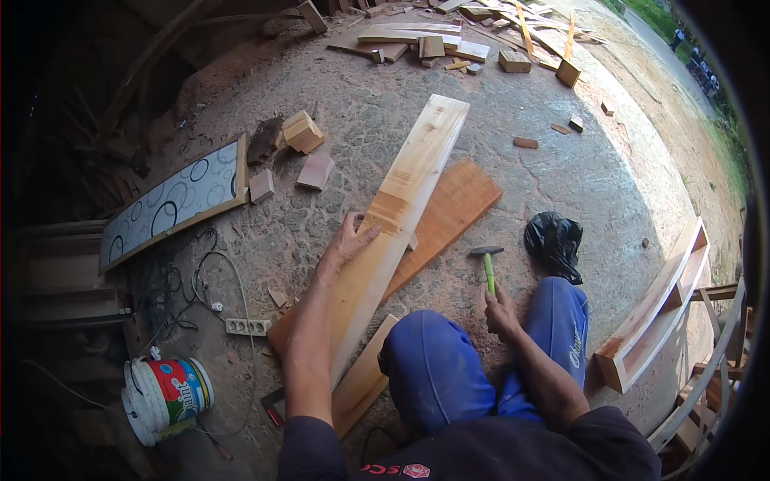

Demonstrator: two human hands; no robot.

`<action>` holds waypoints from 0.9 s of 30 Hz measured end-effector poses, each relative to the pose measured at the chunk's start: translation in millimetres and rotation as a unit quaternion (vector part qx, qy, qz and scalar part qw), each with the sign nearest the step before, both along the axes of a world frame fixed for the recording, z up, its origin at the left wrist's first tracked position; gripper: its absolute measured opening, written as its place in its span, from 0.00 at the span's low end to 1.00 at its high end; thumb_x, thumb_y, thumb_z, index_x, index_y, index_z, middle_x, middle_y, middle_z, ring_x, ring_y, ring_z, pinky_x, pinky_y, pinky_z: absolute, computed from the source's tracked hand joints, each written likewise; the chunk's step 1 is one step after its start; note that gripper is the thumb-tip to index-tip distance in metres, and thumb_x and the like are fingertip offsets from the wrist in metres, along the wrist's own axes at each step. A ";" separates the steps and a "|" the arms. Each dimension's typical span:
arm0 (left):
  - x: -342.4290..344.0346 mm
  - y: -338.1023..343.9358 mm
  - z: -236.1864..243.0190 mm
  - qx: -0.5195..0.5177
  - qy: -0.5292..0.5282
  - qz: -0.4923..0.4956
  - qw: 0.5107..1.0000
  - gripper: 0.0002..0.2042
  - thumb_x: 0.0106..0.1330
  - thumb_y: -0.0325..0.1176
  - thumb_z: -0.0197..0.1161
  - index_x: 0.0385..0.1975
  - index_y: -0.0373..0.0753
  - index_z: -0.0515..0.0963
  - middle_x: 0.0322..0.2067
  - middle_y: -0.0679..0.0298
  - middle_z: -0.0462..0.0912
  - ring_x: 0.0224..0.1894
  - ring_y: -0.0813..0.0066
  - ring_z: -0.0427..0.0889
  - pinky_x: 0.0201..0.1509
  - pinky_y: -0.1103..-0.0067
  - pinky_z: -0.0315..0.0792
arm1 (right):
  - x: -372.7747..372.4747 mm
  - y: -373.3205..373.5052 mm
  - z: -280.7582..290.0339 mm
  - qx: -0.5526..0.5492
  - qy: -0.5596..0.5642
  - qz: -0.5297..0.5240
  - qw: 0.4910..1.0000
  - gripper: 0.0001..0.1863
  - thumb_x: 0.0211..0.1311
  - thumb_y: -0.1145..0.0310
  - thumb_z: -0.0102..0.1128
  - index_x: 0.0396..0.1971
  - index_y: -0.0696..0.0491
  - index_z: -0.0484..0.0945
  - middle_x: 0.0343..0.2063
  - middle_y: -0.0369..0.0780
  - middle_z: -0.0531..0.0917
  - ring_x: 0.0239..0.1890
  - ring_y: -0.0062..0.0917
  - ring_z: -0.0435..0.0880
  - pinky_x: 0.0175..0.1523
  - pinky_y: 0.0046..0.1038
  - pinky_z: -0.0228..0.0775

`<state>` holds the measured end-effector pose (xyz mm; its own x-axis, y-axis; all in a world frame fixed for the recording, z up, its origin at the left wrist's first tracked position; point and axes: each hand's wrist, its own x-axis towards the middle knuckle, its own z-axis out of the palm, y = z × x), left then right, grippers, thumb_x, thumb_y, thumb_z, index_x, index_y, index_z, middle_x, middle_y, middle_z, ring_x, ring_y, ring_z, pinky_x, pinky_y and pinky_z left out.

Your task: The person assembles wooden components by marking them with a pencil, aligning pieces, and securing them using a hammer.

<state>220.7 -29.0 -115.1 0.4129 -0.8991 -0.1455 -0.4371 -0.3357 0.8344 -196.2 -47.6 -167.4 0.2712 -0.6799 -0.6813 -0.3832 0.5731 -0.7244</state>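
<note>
My left hand [350, 239] spread flat on the pale plank's [393, 216] left edge, my right hand [501, 311] wrapped around the green-handled hammer [488, 264], head raised over the concrete floor [561, 176]

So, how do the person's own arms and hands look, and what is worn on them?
Both hands are bare: no gloves, rings or watch can be seen on the left hand or the right hand. The forearms are bare too. Short dark sleeves end near the elbows; the shirt carries a small red mark at the chest. The fingers look uncovered.
</note>
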 end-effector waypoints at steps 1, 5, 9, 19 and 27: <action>-5.4 -12.8 1.0 0.000 0.032 -0.022 0.999 0.36 0.62 0.60 0.68 0.56 0.32 0.76 0.48 0.51 0.84 0.50 0.63 0.83 0.56 0.66 0.76 | -2.3 -1.7 -6.0 0.017 0.010 -0.009 1.000 0.25 0.74 0.60 0.51 0.69 0.40 0.63 0.22 0.40 0.75 0.18 0.28 0.76 0.23 0.34 0.73; -3.4 -69.1 4.8 0.028 0.263 -0.043 0.963 0.28 0.66 0.52 0.68 0.53 0.33 0.77 0.44 0.59 0.85 0.43 0.71 0.85 0.49 0.72 0.80 | -9.2 1.6 -84.2 -0.197 0.076 0.080 0.974 0.28 0.73 0.58 0.51 0.70 0.42 0.58 0.41 0.55 0.81 0.41 0.51 0.81 0.46 0.47 0.75; 4.9 -72.5 1.0 0.062 0.413 0.010 0.908 0.23 0.69 0.48 0.66 0.53 0.34 0.77 0.42 0.62 0.86 0.41 0.77 0.86 0.44 0.79 0.81 | -3.4 14.2 -80.8 -0.206 0.136 0.148 0.958 0.32 0.73 0.57 0.48 0.72 0.43 0.49 0.53 0.63 0.76 0.54 0.63 0.76 0.57 0.55 0.68; 113.7 -39.2 96.8 -0.276 0.221 0.145 0.924 0.22 0.73 0.47 0.61 0.53 0.33 0.75 0.46 0.61 0.82 0.45 0.75 0.82 0.47 0.78 0.78 | -2.8 4.0 -69.3 -0.163 0.154 0.188 0.956 0.34 0.74 0.55 0.45 0.71 0.45 0.42 0.48 0.65 0.78 0.50 0.65 0.77 0.56 0.56 0.67; 104.0 33.5 137.8 -0.299 0.283 0.360 0.837 0.34 0.64 0.51 0.68 0.63 0.33 0.67 0.56 0.52 0.77 0.57 0.59 0.78 0.65 0.63 0.69 | -0.9 8.9 -85.0 -0.194 0.154 0.199 0.948 0.39 0.73 0.54 0.44 0.73 0.51 0.36 0.51 0.67 0.76 0.50 0.66 0.76 0.58 0.57 0.66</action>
<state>324.7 4.5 22.7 0.8963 -0.4287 -0.1137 0.2216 0.2107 0.9521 -197.1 -38.7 -252.4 0.3877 -0.7809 -0.4897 -0.7403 0.0527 -0.6702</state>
